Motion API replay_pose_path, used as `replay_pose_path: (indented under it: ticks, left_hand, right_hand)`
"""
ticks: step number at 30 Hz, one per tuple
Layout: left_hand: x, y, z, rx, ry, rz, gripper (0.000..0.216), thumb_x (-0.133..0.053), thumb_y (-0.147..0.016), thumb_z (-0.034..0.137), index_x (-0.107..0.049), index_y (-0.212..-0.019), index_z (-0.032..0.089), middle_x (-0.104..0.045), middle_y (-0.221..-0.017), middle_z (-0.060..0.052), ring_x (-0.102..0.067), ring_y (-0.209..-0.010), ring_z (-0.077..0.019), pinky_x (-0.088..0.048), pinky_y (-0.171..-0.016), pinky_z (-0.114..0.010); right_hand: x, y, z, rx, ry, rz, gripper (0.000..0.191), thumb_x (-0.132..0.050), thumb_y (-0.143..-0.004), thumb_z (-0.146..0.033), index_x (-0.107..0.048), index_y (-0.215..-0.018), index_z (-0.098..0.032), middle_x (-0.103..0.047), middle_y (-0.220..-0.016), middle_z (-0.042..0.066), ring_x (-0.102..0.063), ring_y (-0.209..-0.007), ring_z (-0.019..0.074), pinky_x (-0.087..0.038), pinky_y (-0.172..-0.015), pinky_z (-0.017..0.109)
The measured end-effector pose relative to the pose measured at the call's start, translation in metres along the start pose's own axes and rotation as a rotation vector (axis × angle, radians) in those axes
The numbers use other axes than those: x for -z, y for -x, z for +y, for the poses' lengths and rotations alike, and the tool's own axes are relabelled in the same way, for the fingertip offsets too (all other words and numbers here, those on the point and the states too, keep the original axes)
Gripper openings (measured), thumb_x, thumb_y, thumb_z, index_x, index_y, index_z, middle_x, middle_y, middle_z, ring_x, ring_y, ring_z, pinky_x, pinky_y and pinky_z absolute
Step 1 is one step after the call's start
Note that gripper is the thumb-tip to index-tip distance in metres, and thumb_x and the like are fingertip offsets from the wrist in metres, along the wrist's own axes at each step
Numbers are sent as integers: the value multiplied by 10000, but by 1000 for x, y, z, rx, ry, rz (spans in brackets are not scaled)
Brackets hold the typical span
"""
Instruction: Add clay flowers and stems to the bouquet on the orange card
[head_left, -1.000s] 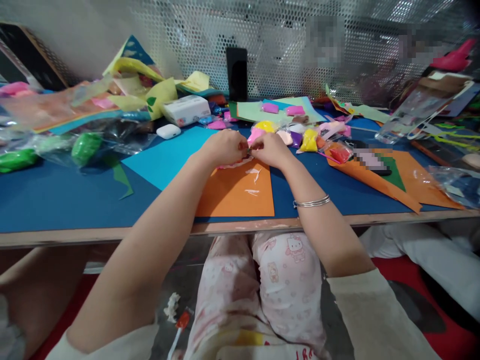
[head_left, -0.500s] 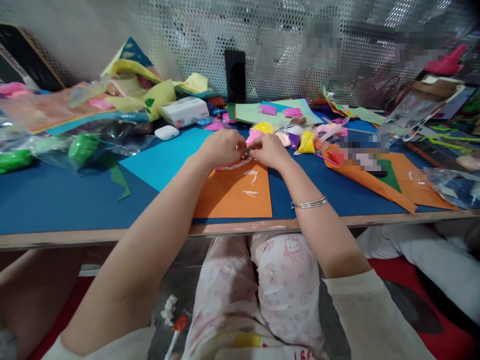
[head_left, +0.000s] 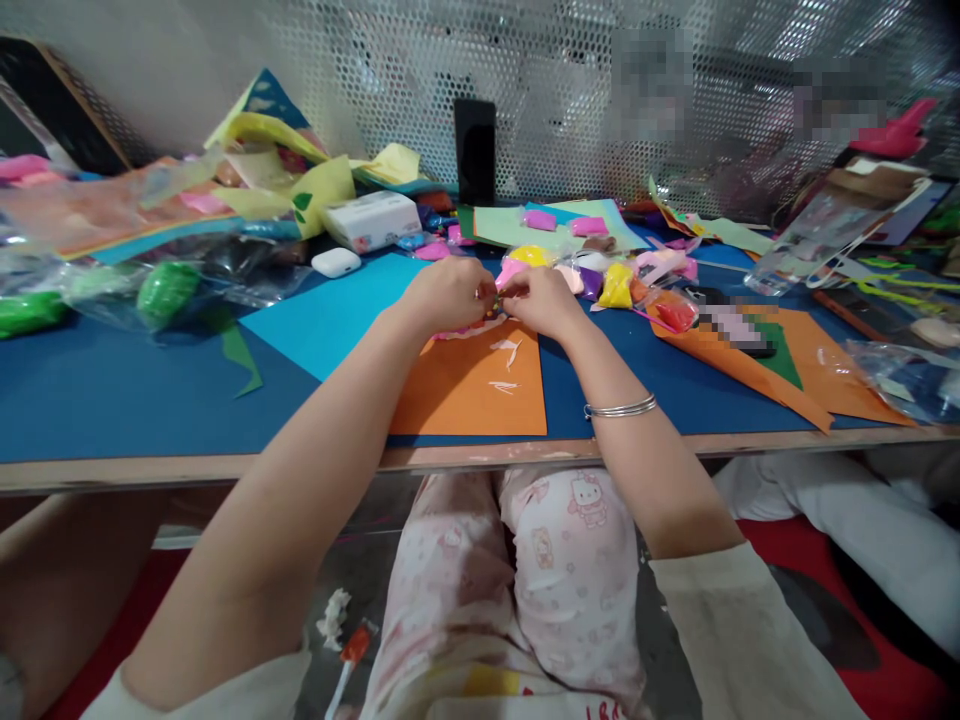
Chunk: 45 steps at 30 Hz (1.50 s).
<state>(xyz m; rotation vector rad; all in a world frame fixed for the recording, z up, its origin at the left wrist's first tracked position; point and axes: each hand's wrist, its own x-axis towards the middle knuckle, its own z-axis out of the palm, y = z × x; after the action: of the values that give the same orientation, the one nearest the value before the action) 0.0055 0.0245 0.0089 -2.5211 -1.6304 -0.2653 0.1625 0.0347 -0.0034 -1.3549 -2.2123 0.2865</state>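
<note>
Head view. Left hand (head_left: pixel 451 296) and right hand (head_left: pixel 541 297): fingertips drawn narrow, nearly meeting over a pink-and-white piece (head_left: pixel 471 332), presumably to keep small work steady; whether either grips anything, cannot tell. Piece: on the orange sheet (head_left: pixel 472 400), partly hidden by the left hand; sheet probably serves as a mat, with white scraps (head_left: pixel 508 352) on it. Phone (head_left: pixel 475 152): upright against the mesh (head_left: pixel 405 90), apparently propped for viewing. Trousers (head_left: pixel 577 560): cat-figure print. Red lettering (head_left: pixel 604 712) below: cut off, unreadable. Box (head_left: pixel 375 222): print too small to read.
</note>
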Motion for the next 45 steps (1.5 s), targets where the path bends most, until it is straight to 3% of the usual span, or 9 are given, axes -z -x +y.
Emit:
replay_pose_path:
  ticks: [15,23,32,39,45]
  left_hand:
    - [0,-1,2,10,-21,-32,335,-446,-768,233,-746,-916,205,-717,-992,-73,-635,-861,-215,-380,-622,-273]
    - [-4,-2,-2,-4,-14,-14,325,-447,-769,246,-743,-898,209,-724,-968,-81,-626,-802,-200,-346,-567,-266]
    - [-2,-3,-1,0,3,-22,348,-437,-790,249,-762,-909,207,-719,-961,-93,-633,-858,-224,-390,-639,-285]
    - [-2,-1,-2,27,73,61,361,-561,-770,373,-752,-1036,220,-718,-993,-73,-632,-887,-226,-408,-648,-281]
    - [-4,-2,-3,19,64,141,314,-513,-819,296,-764,-992,219,-722,-1006,-76,-628,-914,-212,-393,-640,-277]
  right_hand:
    - [1,0,0,-7,-24,8,273,-551,-799,-99,-773,-953,-133,-763,-952,77,-686,-957,223,-496,-826,297]
    - [0,1,-1,4,-5,15,224,-549,-824,-153,-771,-839,-128,-759,-875,91,-675,-848,209,-479,-749,281]
    - [2,0,-1,2,9,8,243,-558,-832,-106,-775,-935,-146,-761,-947,84,-683,-944,222,-490,-822,298]
    - [0,-1,4,6,-10,103,207,-570,-816,-136,-775,-822,-161,-760,-853,47,-696,-877,204,-496,-772,283]
    - [-1,-1,5,2,-48,110,193,-581,-816,-152,-772,-805,-172,-758,-842,43,-697,-870,204,-502,-766,282]
